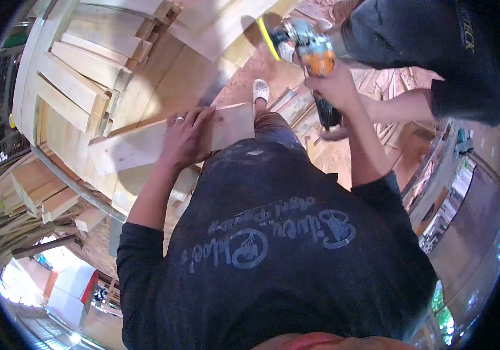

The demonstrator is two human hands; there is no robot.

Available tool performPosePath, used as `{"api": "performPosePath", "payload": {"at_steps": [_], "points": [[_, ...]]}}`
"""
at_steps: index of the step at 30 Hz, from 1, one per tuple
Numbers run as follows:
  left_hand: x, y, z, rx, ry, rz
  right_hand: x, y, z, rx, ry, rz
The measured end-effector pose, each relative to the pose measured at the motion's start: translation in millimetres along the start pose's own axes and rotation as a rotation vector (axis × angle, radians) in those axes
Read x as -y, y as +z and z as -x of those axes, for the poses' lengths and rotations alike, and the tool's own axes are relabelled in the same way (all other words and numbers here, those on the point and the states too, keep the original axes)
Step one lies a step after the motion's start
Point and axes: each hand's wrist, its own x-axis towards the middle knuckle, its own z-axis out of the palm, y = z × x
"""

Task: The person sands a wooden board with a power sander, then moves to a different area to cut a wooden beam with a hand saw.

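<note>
Where planks crowd the workshop bench, left hand grips board, right hand sander.

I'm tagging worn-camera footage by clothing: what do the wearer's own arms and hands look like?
Black sleeves end on the forearms. The left hand is ungloved, with a pale metallic ring; the right hand, ungloved too, shows no clear ring.

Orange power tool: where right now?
Head view, upper right: the power tool is in the right hand, beside the co-worker's forearm, right of the wooden board under the left hand.
</note>
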Motion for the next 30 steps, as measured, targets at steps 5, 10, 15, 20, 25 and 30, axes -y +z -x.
{"api": "performPosePath", "payload": {"at_steps": [5,10,15,20,25,30], "points": [[10,3,5,-0.026,0.073,-0.018,-27,42,110,-0.063,0.294,-0.413],[34,-1,-1,-0.031,-0.035,0.259,-21,65,177,-0.243,0.400,-0.742],[63,6,-7,-0.197,-0.095,0.173,-37,75,196,0.068,0.308,-0.838],[40,0,-12,-0.237,-0.157,0.066,-25,104,198,0.012,0.193,-0.535],[55,9,-16,-0.201,-0.115,0.061,-36,115,191,0.000,0.163,-0.496],[52,9,-16,-0.226,-0.088,0.120,-46,119,191,0.081,0.188,-0.507]]}}
